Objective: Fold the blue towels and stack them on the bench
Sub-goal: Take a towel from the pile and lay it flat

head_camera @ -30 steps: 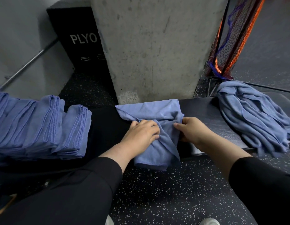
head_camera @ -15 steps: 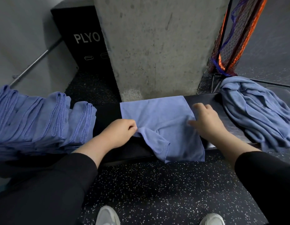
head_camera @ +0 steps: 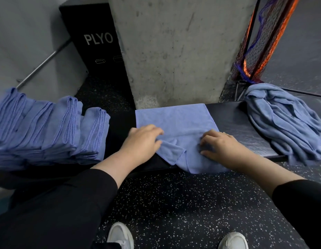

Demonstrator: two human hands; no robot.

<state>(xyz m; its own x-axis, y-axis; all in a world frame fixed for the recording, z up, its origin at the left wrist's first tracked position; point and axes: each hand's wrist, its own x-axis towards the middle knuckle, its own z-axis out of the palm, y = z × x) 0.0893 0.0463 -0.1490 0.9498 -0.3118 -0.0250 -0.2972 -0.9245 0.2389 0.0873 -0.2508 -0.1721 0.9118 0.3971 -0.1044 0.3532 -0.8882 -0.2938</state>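
Shoes (head_camera: 121, 236) stand on the speckled floor (head_camera: 183, 203) nearest the camera; beyond them both hands rest on a blue towel (head_camera: 175, 121) spread on the dark counter (head_camera: 233, 123), its near edge drooping over the front — left hand (head_camera: 142, 143) with fingers bent, pinching a rumpled fold; right hand (head_camera: 221, 147) flat, fingers spread, gripping nothing; folded towels (head_camera: 48, 128) stacked left, an unfolded heap (head_camera: 282, 119) right; a concrete pillar (head_camera: 174, 47) behind.
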